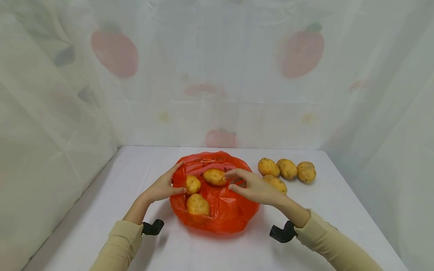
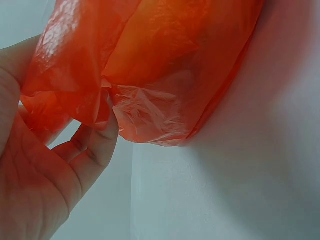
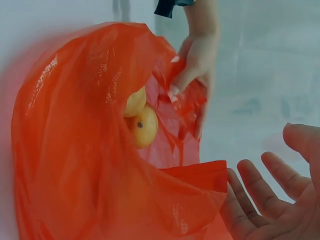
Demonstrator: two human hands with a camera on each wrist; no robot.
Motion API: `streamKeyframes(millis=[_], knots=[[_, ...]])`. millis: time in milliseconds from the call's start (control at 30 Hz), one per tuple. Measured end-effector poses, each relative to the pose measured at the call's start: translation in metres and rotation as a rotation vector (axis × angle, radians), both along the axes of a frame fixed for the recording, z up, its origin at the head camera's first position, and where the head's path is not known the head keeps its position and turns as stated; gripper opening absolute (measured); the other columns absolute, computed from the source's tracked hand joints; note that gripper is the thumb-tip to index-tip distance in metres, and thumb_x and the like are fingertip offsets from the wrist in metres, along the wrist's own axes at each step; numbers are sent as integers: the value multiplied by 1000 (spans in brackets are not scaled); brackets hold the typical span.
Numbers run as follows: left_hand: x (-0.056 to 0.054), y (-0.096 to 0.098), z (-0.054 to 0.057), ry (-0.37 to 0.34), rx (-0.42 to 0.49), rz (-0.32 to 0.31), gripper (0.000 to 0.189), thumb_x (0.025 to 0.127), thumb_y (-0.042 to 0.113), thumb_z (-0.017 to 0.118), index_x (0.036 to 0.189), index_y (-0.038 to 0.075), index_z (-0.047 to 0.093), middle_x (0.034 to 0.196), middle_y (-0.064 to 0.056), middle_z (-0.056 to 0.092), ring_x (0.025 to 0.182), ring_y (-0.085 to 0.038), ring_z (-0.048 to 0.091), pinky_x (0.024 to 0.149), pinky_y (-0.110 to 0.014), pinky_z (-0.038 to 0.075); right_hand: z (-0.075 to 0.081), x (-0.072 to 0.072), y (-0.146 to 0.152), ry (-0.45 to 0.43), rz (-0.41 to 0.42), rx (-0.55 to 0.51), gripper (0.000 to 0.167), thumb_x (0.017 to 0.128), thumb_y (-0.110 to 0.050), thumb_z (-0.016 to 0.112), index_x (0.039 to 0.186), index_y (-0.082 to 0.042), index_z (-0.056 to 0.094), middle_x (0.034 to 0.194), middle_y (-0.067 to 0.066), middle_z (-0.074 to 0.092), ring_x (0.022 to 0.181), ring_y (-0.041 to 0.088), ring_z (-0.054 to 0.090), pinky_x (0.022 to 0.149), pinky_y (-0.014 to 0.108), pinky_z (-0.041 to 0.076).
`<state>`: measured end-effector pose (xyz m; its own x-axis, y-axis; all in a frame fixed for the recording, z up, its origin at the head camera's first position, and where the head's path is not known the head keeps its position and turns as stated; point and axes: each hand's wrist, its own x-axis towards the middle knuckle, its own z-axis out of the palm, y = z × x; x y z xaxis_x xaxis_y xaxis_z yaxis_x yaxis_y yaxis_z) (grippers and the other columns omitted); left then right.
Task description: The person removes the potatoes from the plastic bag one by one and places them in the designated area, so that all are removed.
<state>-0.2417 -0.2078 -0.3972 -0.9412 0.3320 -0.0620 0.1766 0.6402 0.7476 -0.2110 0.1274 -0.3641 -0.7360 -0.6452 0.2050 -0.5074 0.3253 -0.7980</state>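
A red plastic bag [image 1: 234, 209] stands with its mouth spread wide in the middle of the table. Three potatoes show inside it: one toward the back [image 1: 214, 177], one at the left [image 1: 193, 184] and one near the front left [image 1: 198, 205]. My left hand [image 1: 164, 186] pinches the bag's left rim; in the left wrist view, the thin plastic [image 2: 150, 107] bunches at its fingers. Over the right part of the opening is my right hand [image 1: 252, 186], fingers spread and holding nothing. Its fingertips overlap the back potato in the head view.
Several more potatoes lie on the white table [image 1: 322, 210] right of the bag, including one [image 1: 306, 172] farthest right and one [image 1: 276, 183] partly behind my right hand. White sheeting [image 1: 217, 120] with faded fruit prints closes off the back and both sides.
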Motion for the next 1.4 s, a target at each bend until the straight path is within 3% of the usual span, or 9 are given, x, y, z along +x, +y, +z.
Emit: streamKeyframes(millis=[333,600,700,933,1400], knots=[[0,0,-2,11,-1,-6,92,78,18,73,148,26,14,148,-10,27,127,-35,38,90,-48,47,8,3,-13,60,34,14,32,90,-17,60,121,-14,54,118,-2,59,99,12,58,83,27,51],[-1,-2,-3,12,-1,-8,92,78,18,73,148,26,13,149,-10,25,129,-35,36,90,-48,47,16,4,-15,250,-56,62,30,88,-16,62,117,-13,57,109,-3,63,90,8,59,78,26,52],[-1,-1,-3,9,-3,-8,93,78,19,73,148,26,13,149,-10,25,128,-36,37,89,-47,48,19,5,-15,281,-65,67,29,88,-17,62,116,-14,57,108,-4,63,89,7,58,75,22,51],[-1,-2,-1,7,-2,-11,93,78,19,73,148,26,13,149,-10,24,128,-35,36,89,-47,48,22,5,-20,176,-8,75,29,89,-20,61,117,-16,56,109,-6,62,93,7,58,77,22,51],[-1,-4,-2,29,-17,-15,92,78,20,73,149,26,13,149,-10,24,130,-35,34,94,-50,43,22,-7,-48,-48,74,232,33,91,-24,57,122,-14,54,111,-4,60,102,13,57,84,23,50]])
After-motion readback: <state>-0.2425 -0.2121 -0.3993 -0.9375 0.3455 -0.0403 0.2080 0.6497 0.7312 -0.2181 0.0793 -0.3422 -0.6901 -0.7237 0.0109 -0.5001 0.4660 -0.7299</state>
